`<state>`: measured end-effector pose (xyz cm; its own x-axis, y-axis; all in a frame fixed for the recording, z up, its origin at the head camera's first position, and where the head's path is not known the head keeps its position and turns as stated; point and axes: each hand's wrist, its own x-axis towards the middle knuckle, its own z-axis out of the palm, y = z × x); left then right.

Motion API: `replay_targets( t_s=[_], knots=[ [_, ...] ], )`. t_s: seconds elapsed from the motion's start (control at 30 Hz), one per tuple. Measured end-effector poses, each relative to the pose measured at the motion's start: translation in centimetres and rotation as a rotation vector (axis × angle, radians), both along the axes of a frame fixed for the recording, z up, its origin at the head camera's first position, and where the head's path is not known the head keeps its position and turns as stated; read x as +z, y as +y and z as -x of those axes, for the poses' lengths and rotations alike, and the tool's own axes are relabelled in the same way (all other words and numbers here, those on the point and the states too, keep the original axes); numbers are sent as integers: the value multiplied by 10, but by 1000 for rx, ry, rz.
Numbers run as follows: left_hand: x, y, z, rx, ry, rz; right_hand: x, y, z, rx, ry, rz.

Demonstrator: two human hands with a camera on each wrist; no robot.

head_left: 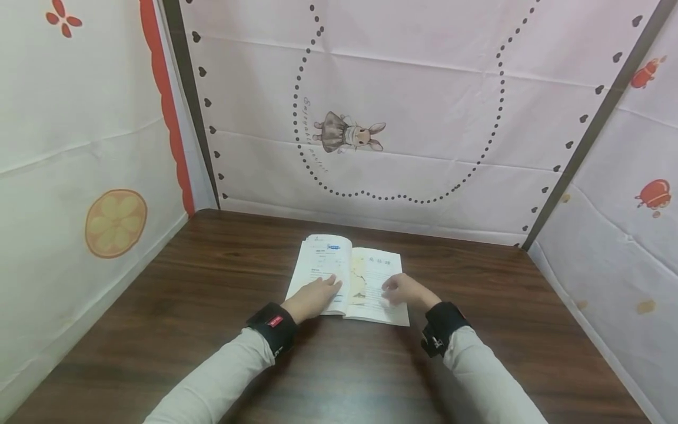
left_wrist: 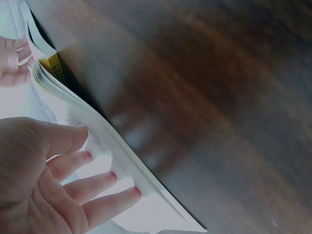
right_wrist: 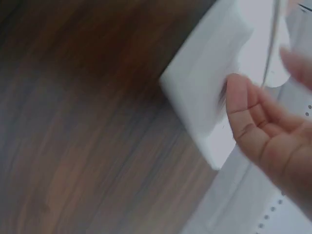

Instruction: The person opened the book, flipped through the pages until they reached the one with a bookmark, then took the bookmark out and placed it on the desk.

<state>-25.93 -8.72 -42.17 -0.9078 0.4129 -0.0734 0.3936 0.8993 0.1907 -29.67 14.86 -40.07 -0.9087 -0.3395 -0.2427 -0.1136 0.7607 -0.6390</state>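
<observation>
An open book with printed text lies on the table, its spine near the middle. My left hand rests on the left page with fingers spread; in the left wrist view its fingertips touch the white paper. Over the right page, which bears a yellowish picture strip, is my right hand. Its fingers are loosely bent in the right wrist view, with the thumb blurred and apart from them. No page shows pinched between them.
A dark brown wooden table carries the book. Printed white cloth hangs at the back, left and right. Both wrists wear black bands, the left band with a small red label.
</observation>
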Motion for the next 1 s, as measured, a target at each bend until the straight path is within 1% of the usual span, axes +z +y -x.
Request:
replay_targets(
  t_s=[0.03, 0.1, 0.17, 0.23, 0.3, 0.43, 0.47, 0.53, 0.57, 0.6, 0.63, 0.67, 0.7, 0.8, 0.87, 0.93, 1.0],
  knots=[
    [0, 0, 0, 3, 0, 5, 0, -3, 3, -54, -29, 51],
    [-1, 1, 0, 3, 1, 18, 0, -8, 8, -145, -57, 128],
    [-1, 2, 1, 2, 4, 26, 0, -12, 13, -222, -61, 173],
    [-1, 4, 0, -5, 13, 40, 1, -16, 17, -276, -63, 193],
    [0, 5, -1, -14, 34, 69, 5, -19, 22, -296, -59, 180],
    [4, 8, -5, -15, 73, 119, 14, -26, 31, -292, -89, 145],
    [4, 8, -6, -14, 81, 128, 11, -27, 37, -272, -95, 152],
    [5, 8, -6, -13, 93, 132, -37, -17, 88, -248, -147, 210],
    [5, 8, -6, -16, 98, 136, -60, -13, 110, -239, -168, 236],
    [5, 8, -6, -19, 102, 139, -79, -11, 130, -243, -189, 256],
    [5, 8, -6, -21, 102, 140, -96, -9, 146, -236, -204, 279],
    [5, 8, -6, -23, 103, 142, -107, -10, 157, -236, -219, 287],
    [5, 7, -6, -22, 98, 142, -110, -13, 161, -260, -233, 278],
    [5, 6, -7, -14, 87, 145, -53, -40, 107, -318, -206, 225],
    [5, 6, -7, -9, 84, 150, -20, -54, 74, -347, -188, 204],
    [5, 6, -6, -8, 92, 152, -6, -60, 56, -374, -177, 197],
    [4, 6, -6, -9, 97, 156, 2, -63, 46, -391, -181, 186]
  ],
)
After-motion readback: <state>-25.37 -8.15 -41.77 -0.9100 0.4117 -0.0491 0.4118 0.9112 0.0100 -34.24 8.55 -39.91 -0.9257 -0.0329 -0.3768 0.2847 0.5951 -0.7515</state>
